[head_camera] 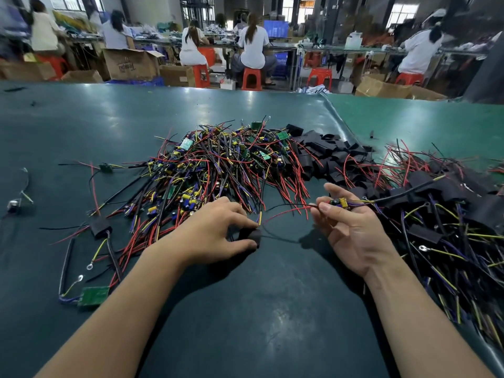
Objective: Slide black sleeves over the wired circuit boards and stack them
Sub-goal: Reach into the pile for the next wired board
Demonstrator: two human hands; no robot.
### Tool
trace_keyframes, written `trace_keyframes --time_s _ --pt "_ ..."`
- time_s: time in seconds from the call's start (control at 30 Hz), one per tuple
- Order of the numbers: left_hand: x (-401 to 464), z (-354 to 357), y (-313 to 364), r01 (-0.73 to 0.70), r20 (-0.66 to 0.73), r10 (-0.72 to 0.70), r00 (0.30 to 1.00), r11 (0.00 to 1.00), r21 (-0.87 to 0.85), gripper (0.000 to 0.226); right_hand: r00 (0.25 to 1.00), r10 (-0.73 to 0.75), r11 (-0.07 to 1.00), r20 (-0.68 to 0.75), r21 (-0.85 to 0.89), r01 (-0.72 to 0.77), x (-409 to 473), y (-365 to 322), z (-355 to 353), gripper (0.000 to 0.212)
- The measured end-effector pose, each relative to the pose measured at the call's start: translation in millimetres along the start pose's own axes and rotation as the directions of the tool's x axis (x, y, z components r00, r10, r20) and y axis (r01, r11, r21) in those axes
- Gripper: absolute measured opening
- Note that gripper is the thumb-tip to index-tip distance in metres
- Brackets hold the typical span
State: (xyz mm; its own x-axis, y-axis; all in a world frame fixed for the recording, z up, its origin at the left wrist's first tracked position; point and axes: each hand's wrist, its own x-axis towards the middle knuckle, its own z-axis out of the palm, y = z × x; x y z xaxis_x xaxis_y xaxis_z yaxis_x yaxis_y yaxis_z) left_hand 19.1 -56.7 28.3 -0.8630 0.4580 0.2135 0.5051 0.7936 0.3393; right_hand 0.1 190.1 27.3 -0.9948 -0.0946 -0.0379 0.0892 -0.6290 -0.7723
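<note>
My right hand pinches a small wired circuit board between thumb and fingers, its red and black wires trailing left and a black cable running right. My left hand grips a black sleeve low over the green table mat. A big heap of bare wired boards lies just beyond both hands. Loose black sleeves are piled behind and to the right of it. Sleeved boards with wires are stacked at the right.
A sleeved board and a bare green board with wires lie at the left. A small metal part sits far left. Beyond the table, several people sit on orange stools at benches among cardboard boxes.
</note>
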Motion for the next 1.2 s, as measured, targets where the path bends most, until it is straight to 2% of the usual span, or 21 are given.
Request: trace_keyframes --time_s 0.13,0.23,0.37,0.43,0.63,0.83,1.2 --pt "1 2 1 0.024 -0.025 -0.025 0.999 0.998 -0.05 0.033 1.0 -0.001 1.0 0.006 0.018 0.001 0 1 1 0.04" --pt "2 4 1 0.007 -0.109 -0.02 0.994 0.993 -0.119 0.022 1.0 0.001 0.999 0.024 0.054 -0.002 0 -1 0 0.038" --pt "1 6 2 0.005 -0.262 -0.101 0.96 0.939 -0.344 0.022 0.999 -0.002 0.995 0.036 0.104 -0.001 0 -2 -2 0.037" --pt "1 7 3 -0.002 -0.297 -0.127 0.946 0.917 -0.399 0.023 0.999 -0.015 0.994 0.033 0.112 0.011 1 -3 -2 0.036" --pt "2 8 3 -0.026 -0.3 -0.112 0.947 0.907 -0.42 0.025 0.999 -0.03 0.995 0.037 0.095 0.027 1 -3 -3 0.036" --pt "3 9 1 -0.062 -0.359 -0.123 0.925 0.885 -0.461 0.03 0.999 -0.018 0.998 0.048 0.068 0.015 0 -3 -2 0.038" --pt "6 12 0 -0.013 -0.355 -0.166 0.92 0.893 -0.449 0.032 0.993 0.035 0.999 0.114 0.02 -0.037 -3 -3 -1 0.04"
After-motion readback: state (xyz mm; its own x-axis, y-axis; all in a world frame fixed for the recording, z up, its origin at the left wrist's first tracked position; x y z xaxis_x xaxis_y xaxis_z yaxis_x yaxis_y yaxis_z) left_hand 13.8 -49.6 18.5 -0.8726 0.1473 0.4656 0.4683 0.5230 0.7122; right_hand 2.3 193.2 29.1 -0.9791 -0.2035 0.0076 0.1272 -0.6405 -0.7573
